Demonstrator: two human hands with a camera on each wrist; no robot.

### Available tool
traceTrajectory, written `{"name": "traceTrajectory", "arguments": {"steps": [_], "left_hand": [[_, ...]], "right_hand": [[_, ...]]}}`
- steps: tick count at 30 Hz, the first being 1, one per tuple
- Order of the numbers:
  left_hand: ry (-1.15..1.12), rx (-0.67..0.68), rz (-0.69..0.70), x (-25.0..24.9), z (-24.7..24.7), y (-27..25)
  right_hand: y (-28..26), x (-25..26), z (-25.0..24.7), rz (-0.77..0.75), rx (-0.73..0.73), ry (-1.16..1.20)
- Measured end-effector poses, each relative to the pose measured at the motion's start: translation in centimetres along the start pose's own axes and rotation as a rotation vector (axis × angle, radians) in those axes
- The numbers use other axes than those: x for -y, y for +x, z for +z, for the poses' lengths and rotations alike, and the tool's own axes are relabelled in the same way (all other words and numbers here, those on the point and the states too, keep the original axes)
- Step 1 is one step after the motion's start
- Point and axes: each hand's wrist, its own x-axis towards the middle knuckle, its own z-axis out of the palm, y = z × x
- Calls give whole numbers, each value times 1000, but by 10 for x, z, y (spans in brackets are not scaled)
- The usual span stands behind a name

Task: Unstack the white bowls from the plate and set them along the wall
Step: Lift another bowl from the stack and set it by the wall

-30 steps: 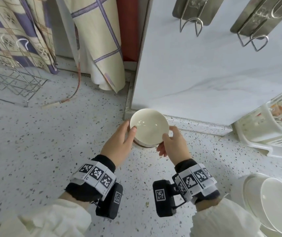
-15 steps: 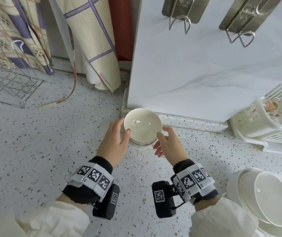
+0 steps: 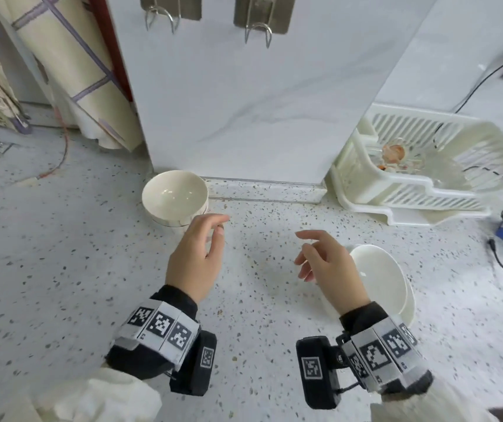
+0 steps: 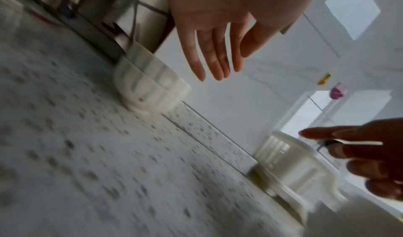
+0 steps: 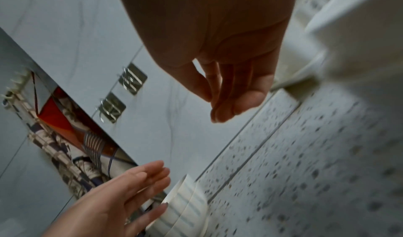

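Bowl [image 3: 174,197] one parked upright at worktop's back edge, against wall [image 3: 244,111]. My left hand [image 3: 195,257] and right hand [image 3: 326,266] both loose, empty. Remaining bowl stack [image 3: 384,281] on plate near right, waiting.

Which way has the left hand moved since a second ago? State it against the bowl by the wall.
Yes. The left hand has let go of the bowl and drawn back from the wall, toward the person, now open.
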Motion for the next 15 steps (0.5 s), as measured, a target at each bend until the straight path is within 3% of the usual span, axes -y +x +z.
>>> {"name": "traceTrajectory", "arguments": {"steps": [6, 10, 15], "left_hand": [[2, 139, 80, -42, 66, -22], [27, 201, 128, -70, 107, -31], [209, 221, 95, -92, 146, -39]], "right_hand": [[-21, -39, -69, -89, -222, -183], [-31, -71, -105, -15, -355, -325], [-41, -105, -128, 137, -261, -387]]}}
